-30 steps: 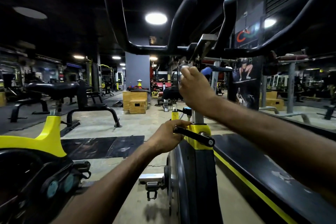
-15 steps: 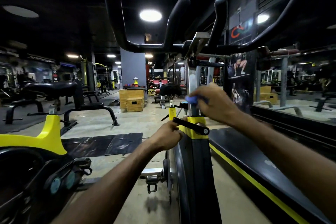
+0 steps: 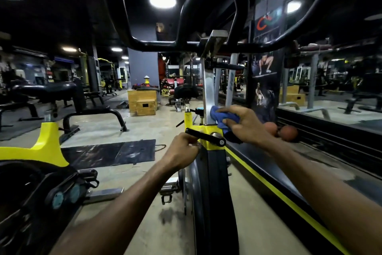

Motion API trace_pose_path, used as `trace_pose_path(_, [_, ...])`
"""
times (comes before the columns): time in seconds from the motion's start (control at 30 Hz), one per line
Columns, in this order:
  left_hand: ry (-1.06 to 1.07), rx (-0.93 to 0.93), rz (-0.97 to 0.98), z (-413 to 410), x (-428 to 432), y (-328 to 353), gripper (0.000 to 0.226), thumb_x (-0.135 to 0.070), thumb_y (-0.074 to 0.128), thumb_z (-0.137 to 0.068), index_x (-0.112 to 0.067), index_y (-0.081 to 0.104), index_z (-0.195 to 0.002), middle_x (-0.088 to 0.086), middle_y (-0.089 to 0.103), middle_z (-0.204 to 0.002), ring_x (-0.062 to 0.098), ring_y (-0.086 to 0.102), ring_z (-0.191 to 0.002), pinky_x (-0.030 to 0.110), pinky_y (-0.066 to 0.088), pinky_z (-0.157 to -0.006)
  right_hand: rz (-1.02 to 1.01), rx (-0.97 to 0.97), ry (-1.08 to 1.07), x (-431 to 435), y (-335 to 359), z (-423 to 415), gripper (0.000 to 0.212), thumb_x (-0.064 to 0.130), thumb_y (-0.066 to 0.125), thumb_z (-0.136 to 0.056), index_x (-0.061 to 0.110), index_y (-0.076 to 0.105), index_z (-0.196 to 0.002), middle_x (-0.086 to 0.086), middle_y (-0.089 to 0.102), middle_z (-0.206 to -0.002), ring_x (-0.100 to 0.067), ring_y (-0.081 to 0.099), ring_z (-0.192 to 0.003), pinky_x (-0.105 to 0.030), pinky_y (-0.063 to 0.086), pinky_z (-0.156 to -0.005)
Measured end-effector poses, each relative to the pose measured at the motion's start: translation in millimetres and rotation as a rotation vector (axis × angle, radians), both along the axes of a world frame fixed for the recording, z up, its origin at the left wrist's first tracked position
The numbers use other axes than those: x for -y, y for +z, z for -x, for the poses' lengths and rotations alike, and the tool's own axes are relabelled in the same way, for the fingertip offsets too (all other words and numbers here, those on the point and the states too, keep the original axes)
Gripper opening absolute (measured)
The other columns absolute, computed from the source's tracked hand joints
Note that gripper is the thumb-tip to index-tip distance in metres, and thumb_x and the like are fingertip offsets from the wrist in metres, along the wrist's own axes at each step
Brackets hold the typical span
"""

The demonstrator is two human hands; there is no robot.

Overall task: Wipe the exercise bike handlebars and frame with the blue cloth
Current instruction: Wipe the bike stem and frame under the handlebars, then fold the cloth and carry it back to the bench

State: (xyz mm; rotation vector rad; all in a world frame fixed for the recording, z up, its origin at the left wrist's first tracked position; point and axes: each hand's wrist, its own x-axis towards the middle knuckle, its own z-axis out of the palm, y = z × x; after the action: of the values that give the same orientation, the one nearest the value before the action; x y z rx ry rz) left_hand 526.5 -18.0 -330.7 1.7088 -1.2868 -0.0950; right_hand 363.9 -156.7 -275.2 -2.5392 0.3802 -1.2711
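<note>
**Step in hand.** Frame wiping is under way at the foot of the bare silver metal stem post (image 3: 207,93), where it enters the yellow painted frame collar (image 3: 208,138). The black tubular handlebars (image 3: 157,43) stand overhead, well apart from both hands. Nothing visible shows whether they have been cleaned.

**Task item.** The crumpled blue cloth (image 3: 219,117) lies against the right face of the post, just above the collar. A loose fold hangs toward the black clamp lever (image 3: 203,135).

**Right hand** (image 3: 246,124). It is closed on the cloth. The fingers are curled over the bundle and press it onto the post, and the thumb side faces the camera.

**Left hand** (image 3: 182,155). The fingers are curled tight at the left edge of the collar, just below the lever's free end. By appearance it grips the frame to steady the bike. The back of the hand hides exactly what the fingers close round.

**Next move, in my judgement.** The cloth must pass over the collar and lever, then down the black moulded frame cover (image 3: 215,182). This calls for firm contact and a regathered cloth, so that the hanging fold does not snag on the lever. The left hand will have to move once that edge is due for wiping.
</note>
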Motion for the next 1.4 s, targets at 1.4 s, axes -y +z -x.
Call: trace_pose_path(1.4, [-0.706, -0.729, -0.906, 260.8, -297.4, 241.5, 0.013, -0.009, 0.062, -0.09, -0.018, 0.066, -0.082, -0.003, 0.062, -0.076, 0.009, 0.053, -0.069, 0.017, 0.043, -0.057, -1.862, 0.759, -0.832, -475.2, 190.7, 282.4, 0.012, 0.023, 0.06, -0.091, 0.016, 0.068, -0.085, -0.006, 0.07, -0.08, -0.021, 0.064, -0.069, -0.032, 0.052, -0.065])
